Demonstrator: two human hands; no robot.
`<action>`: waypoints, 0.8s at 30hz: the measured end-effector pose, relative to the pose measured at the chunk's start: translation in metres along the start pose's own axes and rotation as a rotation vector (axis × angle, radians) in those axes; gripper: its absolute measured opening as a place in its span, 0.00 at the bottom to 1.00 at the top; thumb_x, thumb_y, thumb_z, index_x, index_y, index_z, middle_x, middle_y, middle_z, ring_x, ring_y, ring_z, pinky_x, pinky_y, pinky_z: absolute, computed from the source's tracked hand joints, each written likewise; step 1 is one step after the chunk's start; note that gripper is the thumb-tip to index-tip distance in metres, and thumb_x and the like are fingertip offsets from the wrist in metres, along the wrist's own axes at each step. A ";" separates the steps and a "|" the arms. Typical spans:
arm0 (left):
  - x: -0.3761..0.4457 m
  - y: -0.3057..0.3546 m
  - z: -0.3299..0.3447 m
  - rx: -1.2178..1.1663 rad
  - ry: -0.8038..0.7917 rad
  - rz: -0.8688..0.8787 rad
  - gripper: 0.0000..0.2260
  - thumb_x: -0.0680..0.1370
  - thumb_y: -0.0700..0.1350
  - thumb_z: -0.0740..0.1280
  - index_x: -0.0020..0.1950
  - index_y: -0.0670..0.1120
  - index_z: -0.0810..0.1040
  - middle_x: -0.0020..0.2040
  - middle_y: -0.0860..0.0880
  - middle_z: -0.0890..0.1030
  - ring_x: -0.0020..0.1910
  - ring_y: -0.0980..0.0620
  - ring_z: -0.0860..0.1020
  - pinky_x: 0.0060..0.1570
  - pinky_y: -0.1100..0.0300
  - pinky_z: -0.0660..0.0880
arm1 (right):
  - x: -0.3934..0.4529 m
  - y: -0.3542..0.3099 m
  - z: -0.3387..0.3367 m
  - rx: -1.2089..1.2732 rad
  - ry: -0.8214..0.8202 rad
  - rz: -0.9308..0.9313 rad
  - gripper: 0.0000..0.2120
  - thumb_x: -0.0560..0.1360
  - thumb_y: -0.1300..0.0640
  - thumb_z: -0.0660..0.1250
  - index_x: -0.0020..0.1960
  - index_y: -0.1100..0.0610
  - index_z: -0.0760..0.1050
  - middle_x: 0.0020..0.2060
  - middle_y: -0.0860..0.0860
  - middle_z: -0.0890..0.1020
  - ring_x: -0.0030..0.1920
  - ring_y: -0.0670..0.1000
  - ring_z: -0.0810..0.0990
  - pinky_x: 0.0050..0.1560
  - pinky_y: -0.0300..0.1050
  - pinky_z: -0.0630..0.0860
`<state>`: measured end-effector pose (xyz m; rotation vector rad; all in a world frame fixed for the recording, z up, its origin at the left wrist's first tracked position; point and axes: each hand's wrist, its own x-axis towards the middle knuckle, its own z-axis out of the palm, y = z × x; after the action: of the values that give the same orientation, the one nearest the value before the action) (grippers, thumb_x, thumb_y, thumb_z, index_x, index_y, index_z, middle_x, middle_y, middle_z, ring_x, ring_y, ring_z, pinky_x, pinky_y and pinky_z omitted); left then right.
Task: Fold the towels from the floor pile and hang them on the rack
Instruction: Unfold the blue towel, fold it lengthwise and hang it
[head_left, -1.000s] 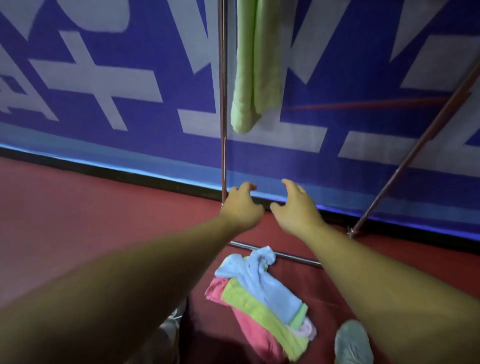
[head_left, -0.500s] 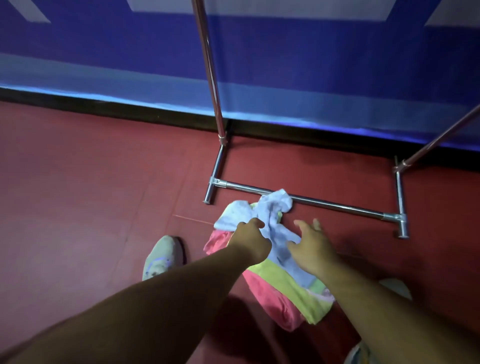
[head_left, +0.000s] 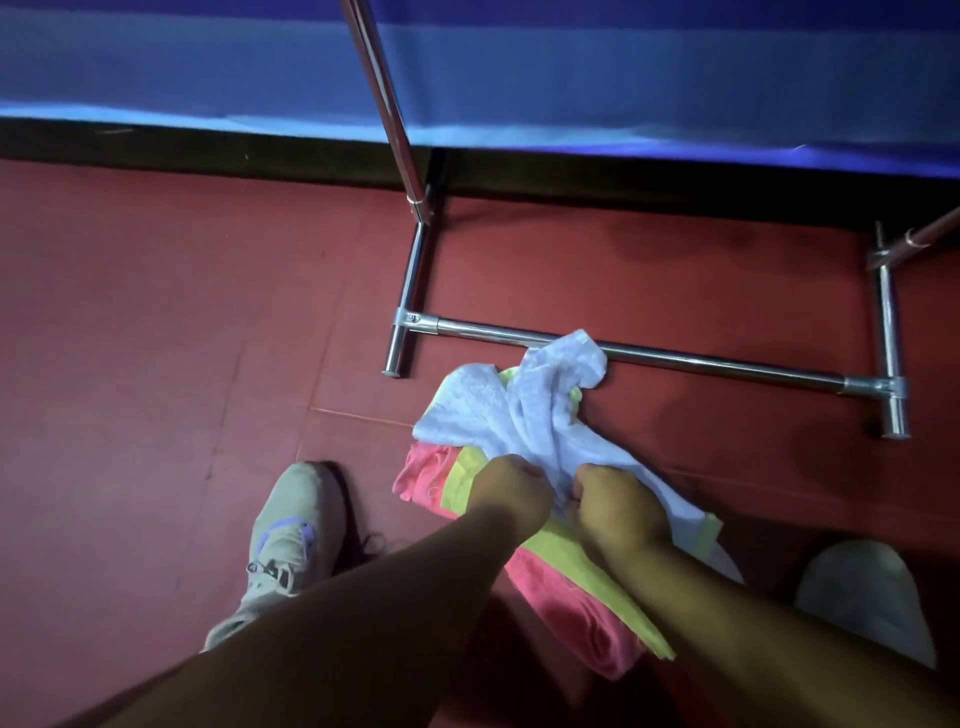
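- Head view: left hand (head_left: 511, 491) and right hand (head_left: 615, 506), both fisted, clutch the pale blue towel (head_left: 535, 410) atop the floor pile (head_left: 566, 587) (pink and yellow-green beneath), just beside the rack (head_left: 665, 358) base bar.
- Pick-up step, seemingly; next: lift it free, then find corners to fold.

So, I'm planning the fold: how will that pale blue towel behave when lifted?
Probably floppy: the crumpled pale blue terry towel lies in soft bunched folds. Likely light, draping from both hands' grip. It may drag the yellow-green towel beneath.
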<state>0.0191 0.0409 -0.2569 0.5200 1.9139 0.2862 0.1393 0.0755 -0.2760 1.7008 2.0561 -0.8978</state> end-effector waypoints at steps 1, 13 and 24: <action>0.000 -0.004 0.002 -0.006 0.014 0.001 0.10 0.73 0.40 0.62 0.45 0.43 0.83 0.40 0.46 0.84 0.46 0.42 0.84 0.40 0.56 0.79 | 0.002 0.000 0.004 0.001 0.016 0.000 0.10 0.77 0.54 0.62 0.53 0.54 0.80 0.51 0.51 0.84 0.54 0.55 0.82 0.47 0.43 0.74; -0.078 0.013 -0.005 -0.200 0.107 0.121 0.12 0.77 0.36 0.61 0.53 0.52 0.76 0.42 0.52 0.78 0.32 0.54 0.75 0.28 0.66 0.72 | -0.041 -0.021 -0.076 0.752 0.350 0.028 0.09 0.75 0.62 0.65 0.37 0.58 0.75 0.28 0.47 0.75 0.32 0.50 0.72 0.36 0.46 0.69; -0.228 0.065 -0.051 -0.122 0.440 0.655 0.05 0.75 0.46 0.70 0.50 0.50 0.76 0.51 0.49 0.76 0.47 0.54 0.75 0.50 0.58 0.73 | -0.206 -0.092 -0.227 1.399 0.466 -0.108 0.09 0.80 0.56 0.61 0.44 0.55 0.77 0.40 0.58 0.83 0.43 0.57 0.83 0.48 0.63 0.81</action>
<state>0.0607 -0.0098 -0.0240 1.0635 2.0724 1.0018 0.1316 0.0583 0.0434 2.5645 1.7635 -2.5560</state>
